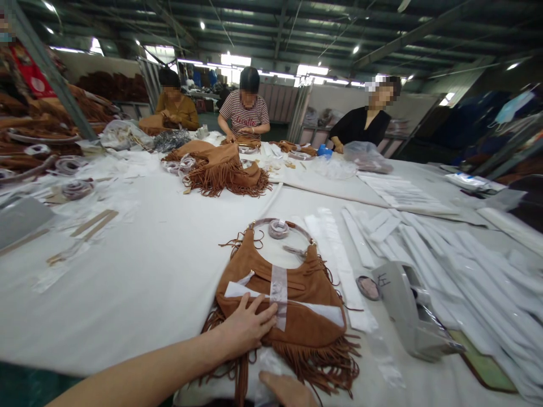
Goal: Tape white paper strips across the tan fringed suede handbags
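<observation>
A brown suede fringed handbag (305,282) lies on the white-covered table in front of me. Its handle is partly wrapped, and a pale roll (278,228) sits inside the handle's loop. A translucent strip (278,291) runs down the bag's middle, over white sheet material (324,312). My left hand (250,325) rests flat on the bag's lower left, fingers spread, their tips at the strip. At the bottom edge, my right hand (291,390) is by clear plastic (269,362) below the bag; most of its fingers are hidden, so its grip is unclear.
Right of the bag stand a grey tape dispenser (413,311) and many white strips (458,271). More fringed brown bags (220,167) are piled ahead. Brown strips (93,223) lie at left. Three people work across the table, including one in a striped shirt (250,113).
</observation>
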A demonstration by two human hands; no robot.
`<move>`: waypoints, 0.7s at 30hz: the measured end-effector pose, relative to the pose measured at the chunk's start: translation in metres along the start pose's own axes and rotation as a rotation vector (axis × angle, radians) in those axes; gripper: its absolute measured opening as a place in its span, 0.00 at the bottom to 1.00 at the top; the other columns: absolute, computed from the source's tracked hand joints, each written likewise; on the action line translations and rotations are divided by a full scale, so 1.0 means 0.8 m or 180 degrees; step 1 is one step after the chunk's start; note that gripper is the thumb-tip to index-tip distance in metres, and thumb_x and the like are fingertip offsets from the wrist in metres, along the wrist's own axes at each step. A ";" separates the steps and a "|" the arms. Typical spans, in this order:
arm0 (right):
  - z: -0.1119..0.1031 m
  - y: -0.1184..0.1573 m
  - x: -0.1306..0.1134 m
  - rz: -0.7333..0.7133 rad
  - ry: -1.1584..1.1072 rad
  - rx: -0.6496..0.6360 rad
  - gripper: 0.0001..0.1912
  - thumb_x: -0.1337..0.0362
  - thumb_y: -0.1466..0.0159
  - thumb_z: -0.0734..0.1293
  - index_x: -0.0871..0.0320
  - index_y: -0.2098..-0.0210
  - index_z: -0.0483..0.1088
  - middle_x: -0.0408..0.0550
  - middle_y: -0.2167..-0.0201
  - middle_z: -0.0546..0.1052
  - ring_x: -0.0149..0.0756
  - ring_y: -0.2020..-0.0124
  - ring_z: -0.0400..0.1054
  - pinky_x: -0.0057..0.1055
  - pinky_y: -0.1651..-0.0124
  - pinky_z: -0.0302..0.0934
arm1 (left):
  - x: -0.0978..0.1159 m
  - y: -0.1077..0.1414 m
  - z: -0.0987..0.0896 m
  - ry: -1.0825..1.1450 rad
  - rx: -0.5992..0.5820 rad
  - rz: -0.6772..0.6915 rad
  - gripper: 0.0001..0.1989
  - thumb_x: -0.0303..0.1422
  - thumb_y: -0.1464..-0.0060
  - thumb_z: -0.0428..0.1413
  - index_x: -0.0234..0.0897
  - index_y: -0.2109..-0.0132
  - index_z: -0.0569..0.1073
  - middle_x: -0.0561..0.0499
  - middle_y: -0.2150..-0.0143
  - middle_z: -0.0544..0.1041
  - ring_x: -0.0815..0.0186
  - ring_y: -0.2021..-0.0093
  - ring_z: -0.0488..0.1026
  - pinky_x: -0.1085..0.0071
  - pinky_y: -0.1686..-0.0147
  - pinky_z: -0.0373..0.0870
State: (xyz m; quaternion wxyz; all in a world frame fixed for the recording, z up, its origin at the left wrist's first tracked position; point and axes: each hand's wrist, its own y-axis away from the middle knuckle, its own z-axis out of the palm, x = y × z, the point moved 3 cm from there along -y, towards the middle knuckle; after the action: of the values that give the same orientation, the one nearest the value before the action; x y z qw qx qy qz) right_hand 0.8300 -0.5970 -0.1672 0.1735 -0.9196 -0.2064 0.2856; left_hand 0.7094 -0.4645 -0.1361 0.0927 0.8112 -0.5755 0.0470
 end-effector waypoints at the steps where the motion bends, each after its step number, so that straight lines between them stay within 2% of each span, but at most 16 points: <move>1: -0.017 -0.018 0.008 0.0627 -0.0227 -0.0009 0.17 0.61 0.37 0.57 0.57 0.51 0.69 0.48 0.64 0.80 0.35 0.69 0.75 0.26 0.63 0.69 | 0.000 0.000 0.001 -0.0011 0.0001 -0.0012 0.34 0.40 0.44 0.54 0.41 0.34 0.50 0.43 0.31 0.48 0.40 0.35 0.45 0.34 0.44 0.52; 2: -0.034 -0.036 0.020 0.1371 -0.0425 0.0031 0.18 0.59 0.36 0.57 0.58 0.50 0.68 0.49 0.65 0.79 0.36 0.68 0.75 0.27 0.62 0.68 | 0.000 0.000 0.001 -0.0022 0.0008 -0.0019 0.34 0.40 0.43 0.54 0.41 0.34 0.50 0.43 0.31 0.48 0.41 0.34 0.45 0.34 0.44 0.52; 3: -0.049 -0.053 0.032 0.2048 -0.0541 0.0171 0.18 0.57 0.36 0.57 0.59 0.53 0.70 0.48 0.72 0.79 0.37 0.73 0.74 0.28 0.66 0.68 | 0.001 -0.001 0.002 -0.0034 0.0016 -0.0023 0.34 0.40 0.43 0.54 0.40 0.34 0.50 0.43 0.31 0.48 0.41 0.34 0.45 0.34 0.44 0.52; 4: -0.059 -0.069 0.044 0.2511 -0.0634 0.0211 0.20 0.54 0.36 0.58 0.61 0.55 0.70 0.47 0.77 0.77 0.37 0.77 0.73 0.29 0.70 0.67 | 0.001 -0.001 0.002 -0.0045 0.0025 -0.0024 0.35 0.40 0.43 0.54 0.40 0.34 0.49 0.43 0.31 0.48 0.41 0.34 0.45 0.34 0.44 0.52; 6: -0.066 -0.097 0.064 0.2941 -0.0747 0.0160 0.20 0.52 0.38 0.60 0.62 0.57 0.70 0.44 0.85 0.73 0.38 0.82 0.70 0.29 0.75 0.63 | 0.001 0.000 0.004 -0.0054 0.0043 -0.0016 0.36 0.40 0.44 0.55 0.39 0.33 0.48 0.43 0.30 0.47 0.41 0.34 0.45 0.34 0.43 0.51; 9: -0.054 -0.118 0.082 0.2928 -0.0720 0.0080 0.17 0.54 0.40 0.61 0.61 0.61 0.70 0.41 0.87 0.71 0.38 0.83 0.68 0.29 0.76 0.59 | 0.000 0.001 0.008 -0.0042 0.0111 -0.0015 0.37 0.40 0.44 0.55 0.39 0.33 0.49 0.44 0.30 0.47 0.41 0.34 0.43 0.33 0.42 0.49; 12: -0.045 -0.119 0.084 0.2812 -0.0469 0.0179 0.13 0.55 0.41 0.62 0.58 0.68 0.71 0.44 0.81 0.74 0.38 0.78 0.70 0.30 0.73 0.59 | -0.001 0.005 0.010 0.0003 0.0246 -0.0017 0.36 0.40 0.45 0.56 0.39 0.34 0.50 0.43 0.30 0.47 0.44 0.32 0.41 0.37 0.39 0.47; 15: -0.046 -0.119 0.080 0.2800 -0.0332 0.0197 0.15 0.55 0.40 0.60 0.57 0.75 0.71 0.47 0.77 0.76 0.39 0.74 0.70 0.31 0.70 0.58 | -0.004 0.009 0.008 0.0118 0.0339 -0.0001 0.35 0.41 0.46 0.57 0.38 0.35 0.52 0.40 0.31 0.48 0.48 0.31 0.41 0.44 0.37 0.46; 19: -0.048 -0.123 0.073 0.2680 -0.0288 0.0182 0.17 0.55 0.39 0.57 0.57 0.75 0.71 0.48 0.75 0.77 0.40 0.72 0.70 0.31 0.69 0.57 | -0.008 0.012 0.002 0.0410 0.0380 -0.0013 0.39 0.40 0.46 0.57 0.36 0.35 0.48 0.37 0.32 0.50 0.51 0.31 0.42 0.48 0.35 0.45; 21: -0.046 -0.124 0.072 0.2659 -0.0271 0.0173 0.17 0.55 0.39 0.57 0.57 0.75 0.70 0.48 0.75 0.77 0.40 0.72 0.69 0.31 0.69 0.56 | -0.009 0.013 -0.001 0.0508 0.0407 -0.0024 0.38 0.38 0.47 0.58 0.36 0.35 0.49 0.36 0.32 0.51 0.51 0.31 0.43 0.49 0.35 0.45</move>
State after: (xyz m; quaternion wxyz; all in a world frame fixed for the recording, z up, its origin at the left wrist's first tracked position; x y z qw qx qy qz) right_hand 0.8677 -0.4922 -0.1215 0.0583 -0.9067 0.1849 0.3745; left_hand 0.6974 -0.4607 -0.1359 0.0866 0.8113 -0.5590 0.1477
